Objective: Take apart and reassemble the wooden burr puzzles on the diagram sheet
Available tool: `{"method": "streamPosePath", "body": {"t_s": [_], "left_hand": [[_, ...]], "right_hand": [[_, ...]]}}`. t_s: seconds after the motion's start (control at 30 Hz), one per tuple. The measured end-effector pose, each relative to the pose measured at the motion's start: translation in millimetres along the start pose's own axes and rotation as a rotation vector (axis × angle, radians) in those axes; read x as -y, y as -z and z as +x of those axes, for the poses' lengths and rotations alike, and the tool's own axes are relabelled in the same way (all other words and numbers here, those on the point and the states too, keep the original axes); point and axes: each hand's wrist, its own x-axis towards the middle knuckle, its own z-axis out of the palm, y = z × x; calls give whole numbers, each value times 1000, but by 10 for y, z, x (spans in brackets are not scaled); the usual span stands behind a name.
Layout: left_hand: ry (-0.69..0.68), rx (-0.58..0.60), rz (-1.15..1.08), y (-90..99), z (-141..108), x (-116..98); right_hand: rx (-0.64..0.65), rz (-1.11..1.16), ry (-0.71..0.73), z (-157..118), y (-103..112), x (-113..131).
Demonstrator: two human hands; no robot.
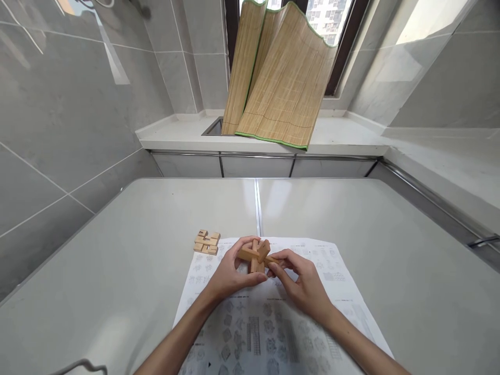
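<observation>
Several light-brown wooden pieces crossing one another form a small block assembly (pixel 258 255), held above the printed sheet. Around its left side curve the fingers of my left hand (pixel 236 268), thumb at the bottom and fingertips at the top. My right hand (pixel 299 276) pinches a piece that sticks out on the right of the assembly. Beneath both hands lies a large white paper (pixel 312 312) with rows of small printed drawings. Notched wooden pieces (pixel 207 242) lie together at the paper's upper left corner.
The pale table (pixel 128 250) has a seam running away from me. Behind it is a white counter (pixel 175 134) with a sink edge (pixel 213 126) and a folded bamboo mat (pixel 285 83) leaning by the window. A grey cord-like thing (pixel 84 363) shows at the bottom left.
</observation>
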Motion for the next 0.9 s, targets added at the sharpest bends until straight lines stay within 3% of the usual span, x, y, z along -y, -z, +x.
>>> {"method": "streamPosePath", "body": {"t_s": [0.2,0.7,0.9], "left_hand": [[-21,-29,33,-53,-14,-32],[-87,-65,78,-65,-28,-102],[-163,-178,274,-140,-57,-102]], "right_hand": [[-36,-36,-27,28,-11,-21],[64,81,-65,39,44,16],[53,28,-54,71,112,16]]}}
